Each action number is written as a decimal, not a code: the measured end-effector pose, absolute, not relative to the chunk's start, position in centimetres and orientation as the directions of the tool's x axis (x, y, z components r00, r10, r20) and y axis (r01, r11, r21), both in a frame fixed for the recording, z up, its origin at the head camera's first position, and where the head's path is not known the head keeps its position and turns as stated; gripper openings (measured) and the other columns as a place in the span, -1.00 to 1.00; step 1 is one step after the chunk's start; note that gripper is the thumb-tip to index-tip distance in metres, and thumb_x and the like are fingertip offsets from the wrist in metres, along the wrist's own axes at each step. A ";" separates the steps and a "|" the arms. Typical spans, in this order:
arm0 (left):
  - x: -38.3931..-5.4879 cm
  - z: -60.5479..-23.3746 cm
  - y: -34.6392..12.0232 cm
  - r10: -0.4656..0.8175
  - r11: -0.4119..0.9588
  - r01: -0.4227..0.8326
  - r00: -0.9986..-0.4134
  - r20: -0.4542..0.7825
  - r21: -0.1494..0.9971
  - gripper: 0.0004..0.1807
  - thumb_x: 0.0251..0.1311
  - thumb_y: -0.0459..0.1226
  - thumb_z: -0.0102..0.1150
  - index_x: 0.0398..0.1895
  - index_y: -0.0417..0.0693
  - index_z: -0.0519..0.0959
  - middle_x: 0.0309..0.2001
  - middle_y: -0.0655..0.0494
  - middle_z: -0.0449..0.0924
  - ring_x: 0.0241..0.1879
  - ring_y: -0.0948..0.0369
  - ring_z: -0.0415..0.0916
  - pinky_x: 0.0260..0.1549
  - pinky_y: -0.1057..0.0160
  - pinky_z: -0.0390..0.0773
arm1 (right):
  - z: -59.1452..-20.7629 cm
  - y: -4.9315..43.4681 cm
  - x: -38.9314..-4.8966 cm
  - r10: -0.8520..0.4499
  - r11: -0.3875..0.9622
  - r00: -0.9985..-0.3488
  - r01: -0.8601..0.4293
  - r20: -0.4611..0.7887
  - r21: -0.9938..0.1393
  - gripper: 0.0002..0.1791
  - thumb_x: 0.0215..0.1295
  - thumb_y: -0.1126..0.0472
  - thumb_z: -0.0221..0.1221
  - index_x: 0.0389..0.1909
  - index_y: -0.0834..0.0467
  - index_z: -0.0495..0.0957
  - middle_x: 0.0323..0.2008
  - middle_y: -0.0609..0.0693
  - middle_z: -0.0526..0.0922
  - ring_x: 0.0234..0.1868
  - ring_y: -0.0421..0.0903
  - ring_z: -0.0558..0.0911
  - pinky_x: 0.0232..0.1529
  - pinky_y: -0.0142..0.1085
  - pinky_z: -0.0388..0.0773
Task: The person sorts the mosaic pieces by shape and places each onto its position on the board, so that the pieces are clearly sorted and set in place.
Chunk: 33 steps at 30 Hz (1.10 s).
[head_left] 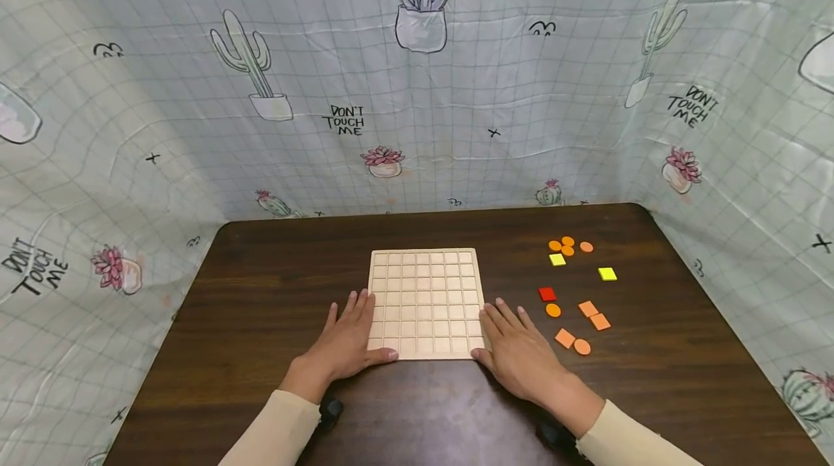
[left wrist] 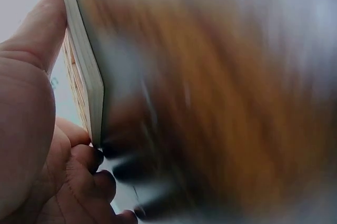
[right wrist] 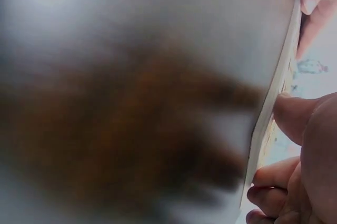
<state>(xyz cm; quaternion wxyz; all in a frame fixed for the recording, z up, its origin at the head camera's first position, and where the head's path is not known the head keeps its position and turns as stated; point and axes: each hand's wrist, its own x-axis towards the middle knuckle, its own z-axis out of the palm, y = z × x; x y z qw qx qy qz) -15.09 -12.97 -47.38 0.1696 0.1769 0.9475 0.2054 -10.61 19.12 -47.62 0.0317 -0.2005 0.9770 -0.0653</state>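
Note:
A pale wooden board (head_left: 423, 304) with a grid of square recesses lies flat on the dark table. My left hand (head_left: 345, 343) touches its left side with fairly straight fingers, the thumb at the near left corner. On the opposite side, my right hand (head_left: 520, 356) rests likewise, its thumb by the near right corner. Both wrist views show the board's edge (left wrist: 87, 71) between thumb and fingers, without a curled grip. Right of the board lie a red square tile (head_left: 547, 294), yellow square tiles (head_left: 607, 274), light orange square tiles (head_left: 588, 309) and several orange discs (head_left: 553, 310).
The brown wooden table (head_left: 260, 292) reaches back to a white gridded curtain (head_left: 456, 104) with cactus drawings, which hangs behind and along both sides. A dark band (head_left: 331, 412) sits under the left wrist, another dark device (head_left: 554, 435) under the right.

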 end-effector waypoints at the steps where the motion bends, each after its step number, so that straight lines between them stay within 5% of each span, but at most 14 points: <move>1: -14.9 -47.4 -12.7 0.411 0.851 0.274 -0.878 -0.244 0.449 0.24 0.31 0.24 0.32 0.70 -0.31 -0.10 0.72 -0.24 -0.23 0.71 -0.17 -0.30 0.61 -0.35 -0.27 | -47.7 19.4 -10.3 -0.395 0.911 -0.918 -0.388 -0.026 -0.140 -0.22 0.58 -0.12 0.14 0.53 0.38 0.34 0.56 0.30 0.33 0.63 0.28 0.23 0.58 0.28 0.16; 15: -13.3 -47.2 -12.1 0.453 0.830 0.319 -0.864 -0.219 0.458 0.19 0.28 0.22 0.36 0.68 -0.32 0.03 0.70 -0.25 -0.10 0.71 -0.17 -0.21 0.61 -0.34 -0.16 | -48.3 21.5 -9.1 -0.420 0.895 -0.907 -0.420 0.033 -0.148 -0.21 0.50 -0.14 0.24 0.48 0.37 0.41 0.51 0.24 0.43 0.61 0.26 0.28 0.56 0.26 0.21; 33: -16.1 -46.7 -14.5 0.506 0.799 0.327 -0.819 -0.270 0.504 0.11 0.27 0.10 0.40 0.72 -0.10 0.04 0.73 -0.08 -0.11 0.72 -0.09 -0.29 0.63 -0.30 -0.33 | -48.1 22.1 -8.8 -0.451 0.880 -0.892 -0.452 0.041 -0.147 -0.19 0.44 -0.15 0.29 0.47 0.35 0.44 0.50 0.23 0.45 0.59 0.24 0.31 0.56 0.25 0.21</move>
